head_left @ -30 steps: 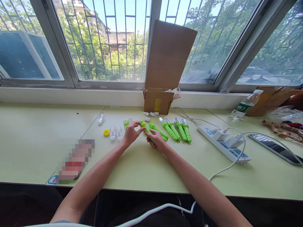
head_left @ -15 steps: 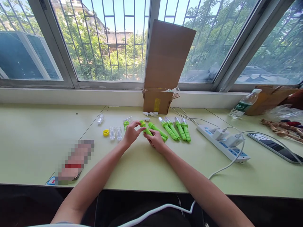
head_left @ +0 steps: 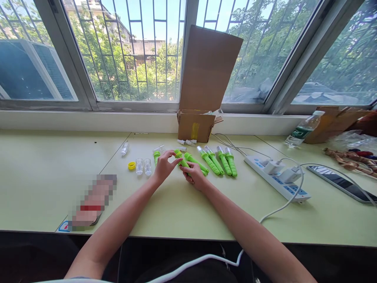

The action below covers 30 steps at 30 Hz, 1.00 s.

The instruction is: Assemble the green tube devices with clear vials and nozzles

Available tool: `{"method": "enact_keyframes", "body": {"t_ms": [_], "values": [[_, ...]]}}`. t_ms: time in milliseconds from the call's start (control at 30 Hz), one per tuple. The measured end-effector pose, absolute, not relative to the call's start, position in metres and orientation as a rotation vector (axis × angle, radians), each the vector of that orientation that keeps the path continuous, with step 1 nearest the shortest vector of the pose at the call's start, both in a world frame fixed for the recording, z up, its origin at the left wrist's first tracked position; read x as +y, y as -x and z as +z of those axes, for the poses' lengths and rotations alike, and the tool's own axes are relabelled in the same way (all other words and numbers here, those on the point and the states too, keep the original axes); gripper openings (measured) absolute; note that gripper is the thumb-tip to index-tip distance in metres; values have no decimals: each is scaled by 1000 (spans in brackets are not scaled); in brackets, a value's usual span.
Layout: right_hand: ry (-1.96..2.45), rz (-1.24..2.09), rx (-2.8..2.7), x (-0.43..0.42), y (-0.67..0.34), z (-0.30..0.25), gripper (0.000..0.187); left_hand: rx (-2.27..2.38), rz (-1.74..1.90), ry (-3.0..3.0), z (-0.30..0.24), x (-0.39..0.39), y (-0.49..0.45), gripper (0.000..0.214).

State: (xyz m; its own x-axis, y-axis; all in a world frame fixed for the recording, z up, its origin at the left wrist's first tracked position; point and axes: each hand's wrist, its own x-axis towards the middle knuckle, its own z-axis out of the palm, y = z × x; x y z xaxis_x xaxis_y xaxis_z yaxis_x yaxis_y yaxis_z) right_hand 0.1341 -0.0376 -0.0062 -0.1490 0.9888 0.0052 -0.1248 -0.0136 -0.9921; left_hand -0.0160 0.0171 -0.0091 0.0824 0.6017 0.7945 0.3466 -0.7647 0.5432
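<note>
My right hand [head_left: 194,173] is wrapped round the lower part of a green plastic tube [head_left: 178,153] with a ridged top end. The thumb and finger of my left hand [head_left: 163,167] are closed at that tube's upper part. Just right of it lies another green tube [head_left: 191,158]. Left of it, partly behind my left hand, is a green tube [head_left: 156,156] with a clear cap by its top. Further right rest several green tubes [head_left: 210,160] with clear caps on. Two clear caps [head_left: 139,166] stand left of my left hand, beside a yellow ring [head_left: 131,166].
An open cardboard box [head_left: 194,125] stands by the window, with small white parts [head_left: 186,142] before it. To the right are a power strip [head_left: 277,179] with cables, a phone [head_left: 341,184] and a water bottle [head_left: 304,129]. A blurred-out object [head_left: 94,202] lies front left.
Almost nothing differs. My right hand's fingers have shifted slightly on the green tube; my left hand stays at its upper part.
</note>
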Motion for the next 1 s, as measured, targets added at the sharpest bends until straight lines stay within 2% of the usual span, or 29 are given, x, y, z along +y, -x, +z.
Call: {"method": "enact_keyframes", "body": {"t_ms": [233, 700, 800, 933, 1000], "values": [[938, 1645, -1117, -38, -138, -5, 29, 908, 1724, -2110, -6, 16, 17, 29], [916, 1758, -1118, -39, -143, 0, 28, 877, 1763, -2031, -5, 15, 14, 27], [998, 1548, -1276, -39, -139, -1, 29, 918, 1801, -2029, -8, 16, 18, 24], [1158, 851, -1470, -37, -132, -7, 27, 1008, 1817, -2107, -11, 16, 22, 21], [1175, 649, -1523, -35, -130, -10, 23, 1038, 1799, -2157, -12, 16, 22, 20]]}}
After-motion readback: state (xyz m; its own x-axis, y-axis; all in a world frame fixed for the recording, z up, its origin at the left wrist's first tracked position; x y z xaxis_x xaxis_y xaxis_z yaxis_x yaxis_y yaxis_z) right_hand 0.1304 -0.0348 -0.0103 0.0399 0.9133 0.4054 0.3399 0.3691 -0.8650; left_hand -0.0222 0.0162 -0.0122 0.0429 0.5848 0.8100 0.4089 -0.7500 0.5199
